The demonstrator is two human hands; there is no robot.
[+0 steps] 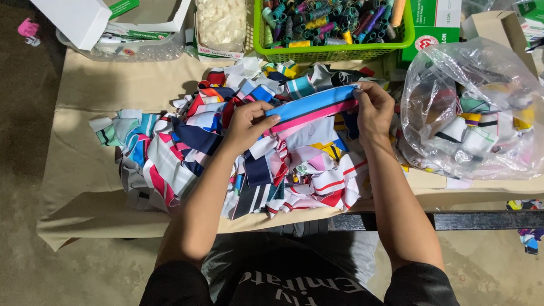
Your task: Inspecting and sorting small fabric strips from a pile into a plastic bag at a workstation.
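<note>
1. Nearest the camera are the person's black-sleeved upper arms and lap, with both bare forearms reaching forward over the tabletop (85, 187), which is draped in beige cloth.
2. The left hand (247, 126) has its grip pinched shut on one end of a folded fabric strip (313, 107), blue with black and pink stripes; the thumb lies on top.
3. The right hand (374, 107) is clamped on the strip's other end, fingers curled over its upper edge. The strip is stretched between the hands, just above the scrap pile.
4. The heap of striped fabric scraps (192, 153) spreads beneath and around both hands, hiding most of the tabletop's middle.
5. To the right, a clear plastic bag (470, 107) holds more scraps; its contents are blurred by glare.
6. Farther back stand a green basket of thread spools (334, 51), a bag of white buttons (221, 22), a white box (73, 20) and green cartons (436, 25), all cut off by the top edge.
</note>
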